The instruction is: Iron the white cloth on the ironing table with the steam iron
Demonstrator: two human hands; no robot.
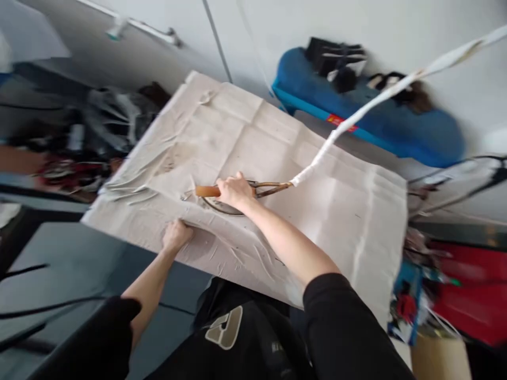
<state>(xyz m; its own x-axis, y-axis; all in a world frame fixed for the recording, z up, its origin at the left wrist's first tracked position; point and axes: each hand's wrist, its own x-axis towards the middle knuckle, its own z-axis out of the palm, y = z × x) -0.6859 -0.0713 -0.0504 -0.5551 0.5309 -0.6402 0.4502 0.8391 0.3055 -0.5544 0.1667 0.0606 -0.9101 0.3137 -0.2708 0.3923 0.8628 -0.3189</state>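
My right hand [236,191] is wrapped round the orange-brown handle of a steam iron [208,191], which rests flat on the beige cloth [261,137] covering the table. A white-wrapped hose [348,121] runs from the iron's back end up to the upper right. Closer to the table's front edge, my left hand [177,235] is closed on a fold of a thin beige fabric [222,240]. This fabric blends with the cover, so its outline is hard to make out. The iron's soleplate is partly hidden by my right hand and forearm.
Behind the table stands a blue padded board [368,105] with dark items on top. Cluttered bags and cloths [114,116] fill the left side. A red surface [471,290] and a cardboard box [441,353] lie at the right. Wrinkles gather at the cover's left end.
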